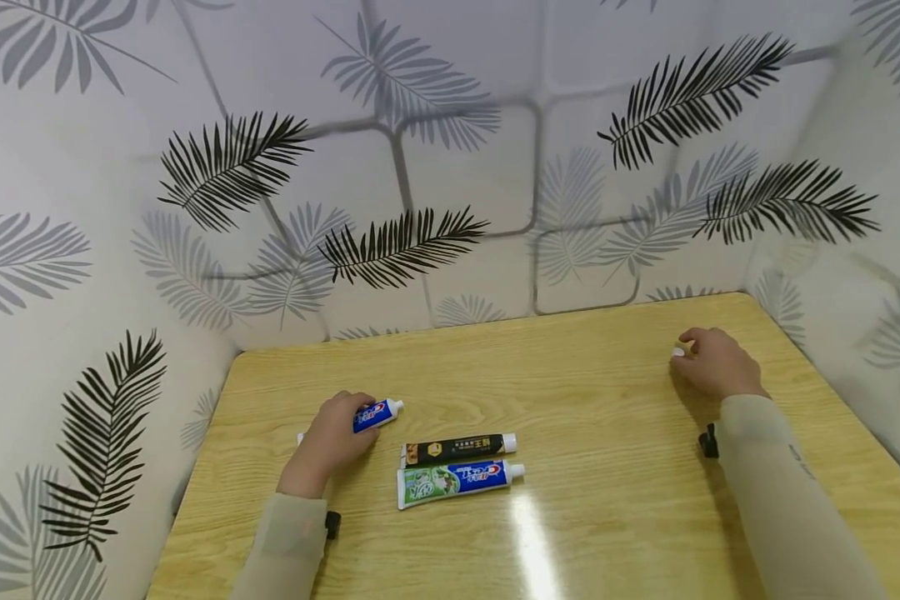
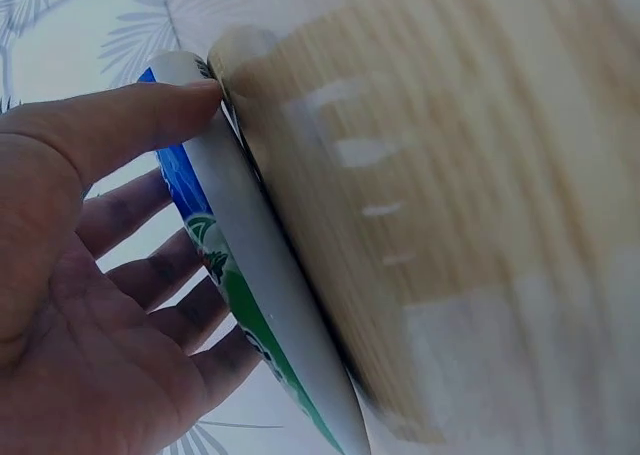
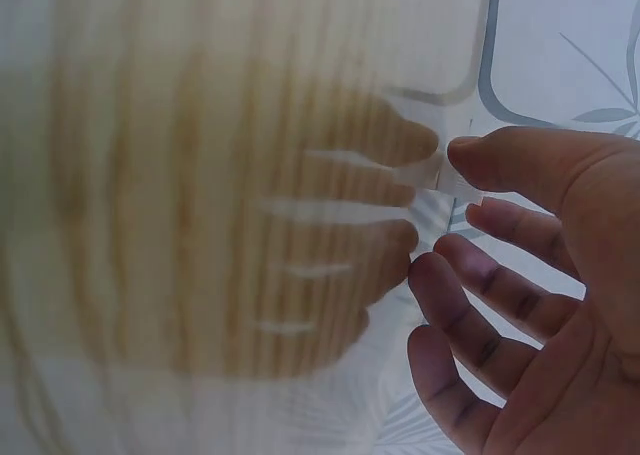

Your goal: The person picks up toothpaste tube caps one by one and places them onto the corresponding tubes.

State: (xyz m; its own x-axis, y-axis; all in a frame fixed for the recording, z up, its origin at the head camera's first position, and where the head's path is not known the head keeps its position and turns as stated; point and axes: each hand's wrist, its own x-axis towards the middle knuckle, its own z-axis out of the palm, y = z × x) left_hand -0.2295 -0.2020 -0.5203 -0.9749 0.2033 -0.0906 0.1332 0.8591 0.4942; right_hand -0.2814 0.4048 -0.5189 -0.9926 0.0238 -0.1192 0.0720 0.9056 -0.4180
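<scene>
At the left of the table, my left hand [image 1: 335, 432] grips a blue toothpaste tube [image 1: 373, 415], its white cap pointing right. In the left wrist view the thumb lies over one edge of this tube [image 2: 215, 220], whose back is white and front blue and green, with the fingers on its far side. A black toothpaste tube [image 1: 457, 450] and a green and blue toothpaste tube [image 1: 457, 481] lie side by side just right of that hand. Far off to the right, my right hand [image 1: 720, 364] is low over the table, fingers loosely bent around nothing.
The wooden table [image 1: 607, 392] is glossy and reflects the right hand and a bright light streak. A leaf-patterned wall [image 1: 450, 183] rises along its back edge and both sides.
</scene>
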